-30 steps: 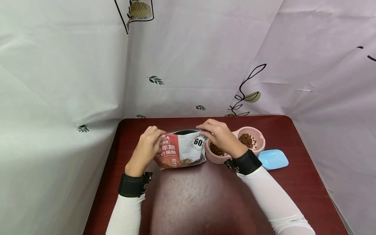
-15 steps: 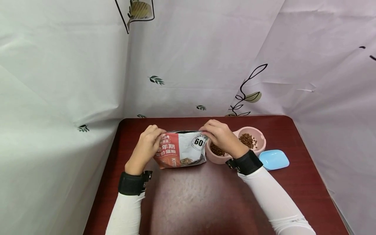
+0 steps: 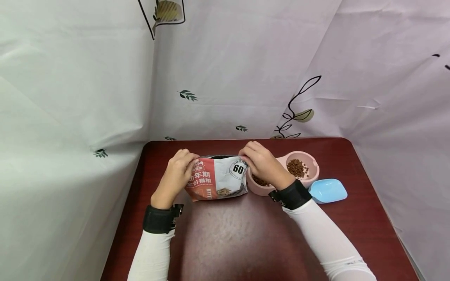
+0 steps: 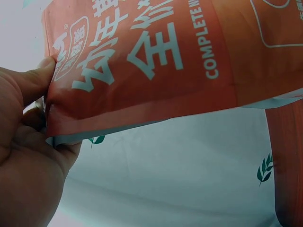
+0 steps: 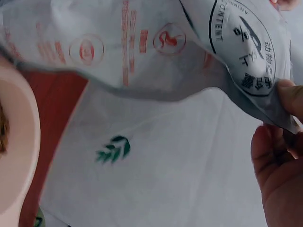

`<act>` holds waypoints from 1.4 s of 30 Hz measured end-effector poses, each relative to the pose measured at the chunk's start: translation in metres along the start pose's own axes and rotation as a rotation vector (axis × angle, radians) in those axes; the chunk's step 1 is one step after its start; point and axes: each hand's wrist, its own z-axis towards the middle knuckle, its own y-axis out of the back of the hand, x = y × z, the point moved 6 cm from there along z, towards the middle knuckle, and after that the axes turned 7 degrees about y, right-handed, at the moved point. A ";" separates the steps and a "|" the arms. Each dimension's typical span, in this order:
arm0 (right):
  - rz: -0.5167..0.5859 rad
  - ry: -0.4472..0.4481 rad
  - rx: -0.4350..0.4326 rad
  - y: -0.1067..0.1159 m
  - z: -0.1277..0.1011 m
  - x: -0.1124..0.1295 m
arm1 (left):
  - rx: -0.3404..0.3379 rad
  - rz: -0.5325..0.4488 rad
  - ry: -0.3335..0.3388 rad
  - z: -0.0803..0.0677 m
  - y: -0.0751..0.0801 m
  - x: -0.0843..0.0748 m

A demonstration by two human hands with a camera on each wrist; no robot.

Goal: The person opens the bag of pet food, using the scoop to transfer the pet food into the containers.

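Observation:
A red and white cat food bag [image 3: 219,179] stands on the table, its printed front toward me. A narrow dark gap shows along its top edge. My left hand [image 3: 177,174] pinches the bag's upper left corner; in the left wrist view the thumb lies on the red front [image 4: 142,61] with fingers behind. With thumb and fingers, my right hand [image 3: 263,163] pinches the upper right corner. The right wrist view shows the white side of the bag [image 5: 137,47], creased near that grip. The right forearm passes in front of a pink double bowl [image 3: 258,190].
Brown kibble [image 3: 296,168] lies in both halves of the bowl, just right of the bag. A light blue scoop [image 3: 328,190] rests to the right of the bowl. The dark red table [image 3: 225,242] ends at a pale patterned cloth [image 3: 225,78] behind and at the sides.
The bag's mouth has narrowed from a wider dark opening to a thin gap. My right hand has shifted slightly right along the top edge. The left hand keeps its grip.

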 end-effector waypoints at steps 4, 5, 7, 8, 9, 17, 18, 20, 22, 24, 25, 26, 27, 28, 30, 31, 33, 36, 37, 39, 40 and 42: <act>0.003 -0.007 0.027 -0.004 0.000 0.000 | 0.002 0.002 0.011 -0.001 0.000 0.000; 0.001 -0.007 0.032 -0.004 0.000 0.000 | 0.001 0.002 0.014 -0.001 0.000 0.000; -0.005 -0.002 0.039 -0.005 0.001 0.002 | 0.000 -0.001 0.015 -0.001 0.000 0.000; -0.008 0.002 0.037 -0.006 0.001 0.003 | -0.002 -0.005 0.015 -0.001 0.000 0.000; -0.009 0.004 0.037 -0.007 0.001 0.003 | -0.003 -0.007 0.014 -0.001 0.000 0.000; 0.024 -0.039 0.087 -0.013 0.004 0.007 | -0.010 -0.019 0.010 -0.002 0.000 0.000; 0.025 -0.036 0.090 -0.013 0.005 0.008 | -0.011 -0.020 0.009 -0.002 -0.001 0.000; 0.029 -0.029 0.085 -0.014 0.006 0.009 | -0.011 -0.021 0.008 -0.002 -0.001 0.000; 0.029 -0.018 0.068 -0.014 0.007 0.010 | -0.012 -0.021 0.010 -0.002 -0.001 0.000; 0.033 0.001 0.046 -0.014 0.008 0.010 | -0.013 -0.022 0.011 -0.002 -0.001 0.001; 0.038 0.010 0.035 -0.013 0.008 0.010 | -0.013 -0.023 0.012 -0.002 -0.001 0.001; 0.044 0.020 0.023 -0.013 0.008 0.010 | -0.013 -0.024 0.013 -0.002 -0.001 0.001; 0.051 0.028 0.012 -0.013 0.008 0.009 | -0.012 -0.025 0.014 -0.002 -0.001 0.002; 0.062 0.037 0.001 -0.013 0.008 0.009 | -0.012 -0.026 0.016 -0.003 -0.001 0.002; 0.083 0.048 -0.011 -0.013 0.008 0.008 | -0.011 -0.026 0.020 -0.004 0.000 0.002; 0.092 0.051 -0.016 -0.012 0.007 0.007 | -0.011 -0.026 0.021 -0.004 0.000 0.002; 0.102 0.056 -0.015 -0.012 0.006 0.006 | -0.010 -0.024 0.024 -0.004 -0.001 0.002; 0.095 0.069 0.001 -0.011 0.004 0.005 | -0.012 -0.017 0.023 -0.003 -0.001 0.002; 0.086 0.078 0.005 -0.011 0.004 0.005 | -0.011 -0.013 0.024 -0.003 -0.002 0.002; 0.057 0.101 0.016 -0.011 0.003 0.006 | -0.012 -0.008 0.024 -0.003 -0.002 0.003; 0.038 0.117 0.019 -0.012 0.003 0.007 | -0.011 -0.005 0.024 -0.002 -0.002 0.003; -0.002 0.150 0.024 -0.012 0.002 0.008 | -0.009 -0.004 0.027 -0.002 -0.002 0.003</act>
